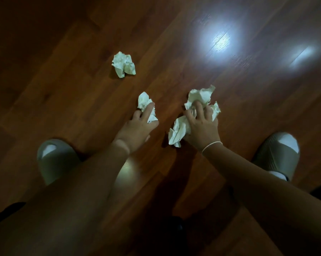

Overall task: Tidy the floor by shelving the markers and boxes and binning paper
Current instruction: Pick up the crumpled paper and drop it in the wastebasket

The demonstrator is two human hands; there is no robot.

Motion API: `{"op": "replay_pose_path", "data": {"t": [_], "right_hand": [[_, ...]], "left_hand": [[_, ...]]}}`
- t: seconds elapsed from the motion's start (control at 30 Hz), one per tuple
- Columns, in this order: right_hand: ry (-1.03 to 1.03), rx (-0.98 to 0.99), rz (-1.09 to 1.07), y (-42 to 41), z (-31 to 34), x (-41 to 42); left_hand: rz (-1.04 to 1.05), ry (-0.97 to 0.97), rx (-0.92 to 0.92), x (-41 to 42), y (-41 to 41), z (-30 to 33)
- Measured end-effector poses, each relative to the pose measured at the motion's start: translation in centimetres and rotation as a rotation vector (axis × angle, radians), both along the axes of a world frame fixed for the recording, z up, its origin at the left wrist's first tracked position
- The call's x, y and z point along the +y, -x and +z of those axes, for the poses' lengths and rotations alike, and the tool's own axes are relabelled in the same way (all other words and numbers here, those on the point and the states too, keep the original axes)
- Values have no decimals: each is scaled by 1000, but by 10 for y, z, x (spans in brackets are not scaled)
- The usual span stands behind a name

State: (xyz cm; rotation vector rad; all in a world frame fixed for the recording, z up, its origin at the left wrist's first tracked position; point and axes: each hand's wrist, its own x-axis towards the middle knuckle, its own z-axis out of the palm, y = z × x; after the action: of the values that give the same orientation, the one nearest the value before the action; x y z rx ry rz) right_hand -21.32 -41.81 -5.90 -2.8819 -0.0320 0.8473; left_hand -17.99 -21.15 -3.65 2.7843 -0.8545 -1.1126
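I am bent over a dark wooden floor. My left hand closes its fingers around a small crumpled white paper ball on the floor. My right hand grips a larger bunch of crumpled white paper, which sticks out above the fingers and below the palm. Another crumpled paper ball lies loose on the floor farther ahead and to the left, apart from both hands. No markers or boxes are in view.
My two feet in grey slippers stand on either side, the left slipper and the right slipper. Bright lamp reflections glare on the boards at the upper right.
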Motion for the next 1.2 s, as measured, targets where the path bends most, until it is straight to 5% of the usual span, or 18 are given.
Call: {"op": "replay_pose_path", "data": {"t": [0.47, 0.77, 1.2], "right_hand": [[-87, 23, -116, -29, 59, 15], [-109, -249, -53, -142, 234, 72], [-246, -735, 164, -208, 513, 298]], "left_hand": [[274, 173, -79, 25, -37, 51], [348, 235, -353, 81, -135, 230], [550, 256, -779, 326, -153, 519]]}}
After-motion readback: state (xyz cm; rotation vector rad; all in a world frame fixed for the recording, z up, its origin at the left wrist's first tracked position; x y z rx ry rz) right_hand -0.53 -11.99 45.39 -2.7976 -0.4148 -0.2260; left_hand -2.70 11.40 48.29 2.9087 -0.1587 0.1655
